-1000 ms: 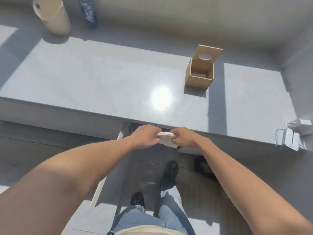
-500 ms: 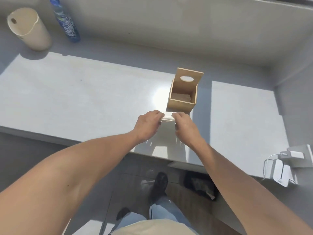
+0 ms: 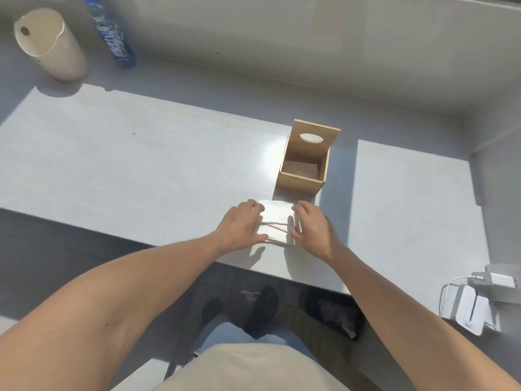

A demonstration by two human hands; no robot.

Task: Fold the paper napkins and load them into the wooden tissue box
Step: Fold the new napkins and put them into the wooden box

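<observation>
A stack of white paper napkins (image 3: 275, 221) lies flat on the grey table (image 3: 141, 165), just in front of the wooden tissue box (image 3: 303, 182). The box is open at the top, its lid with an oval hole (image 3: 311, 138) stands upright at the back, and some paper lies at its bottom. My left hand (image 3: 242, 225) rests on the stack's left edge, thumb at the near corner. My right hand (image 3: 313, 225) holds the stack's right edge. Both hands have fingers spread against the napkins.
A paper towel roll (image 3: 49, 43) and a blue bottle (image 3: 112, 32) stand at the table's far left. White chargers with cables (image 3: 473, 300) sit at the near right edge. A grey wall runs behind the table. My legs and shoes (image 3: 262, 309) are below the table edge.
My hands carried the napkin stack up from below the table edge, forward over the table, and set it down flat in front of the wooden box.
</observation>
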